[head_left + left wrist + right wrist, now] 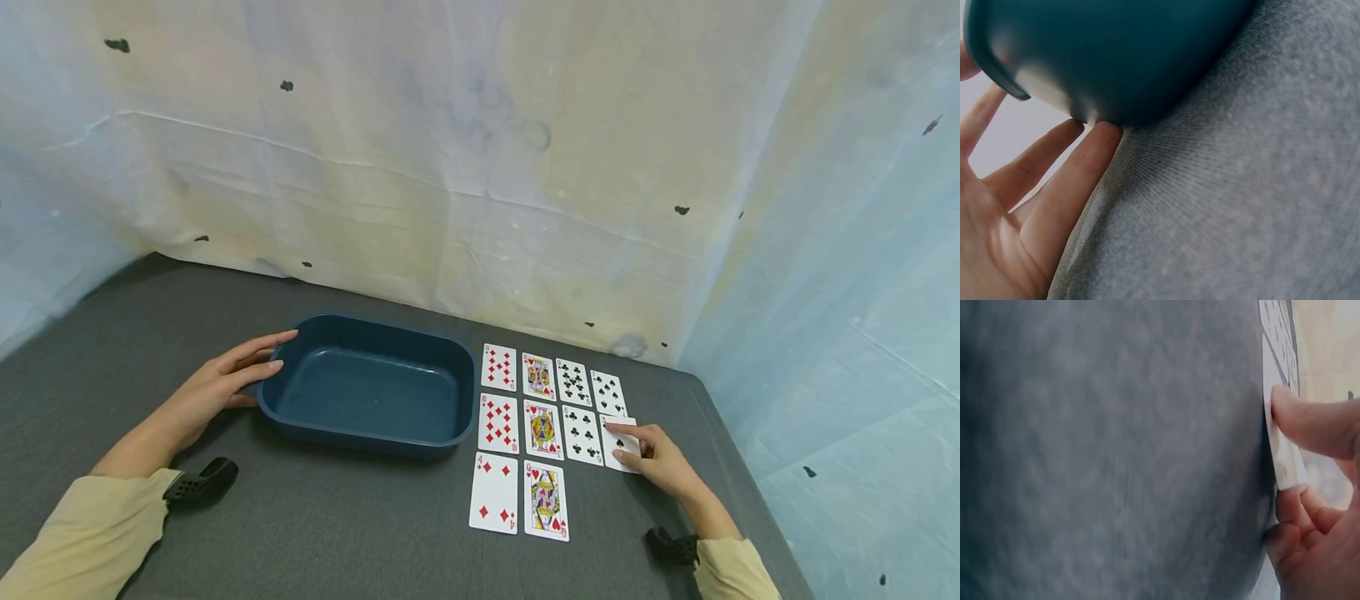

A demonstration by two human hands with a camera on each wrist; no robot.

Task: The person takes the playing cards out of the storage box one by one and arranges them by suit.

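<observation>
My right hand (663, 461) is at the right end of the middle row of cards. It pinches a white playing card (1283, 456) with a spade on it, thumb on the face and fingers at the edge in the right wrist view. The hand hides part of that card. To its left lies a six of clubs (582, 435), and above it another spade card (608, 393). My left hand (217, 383) rests against the left end of a dark blue plastic basin (367, 439). In the left wrist view, straight fingers (1079, 181) touch the basin's outer wall.
Left of the spade cards are columns of face-up diamonds, such as the four of diamonds (493, 493), and hearts, such as the queen of hearts (546, 500). A pale curtain (450, 167) hangs behind the grey tabletop (337, 525). Each wrist wears a black band (201, 483).
</observation>
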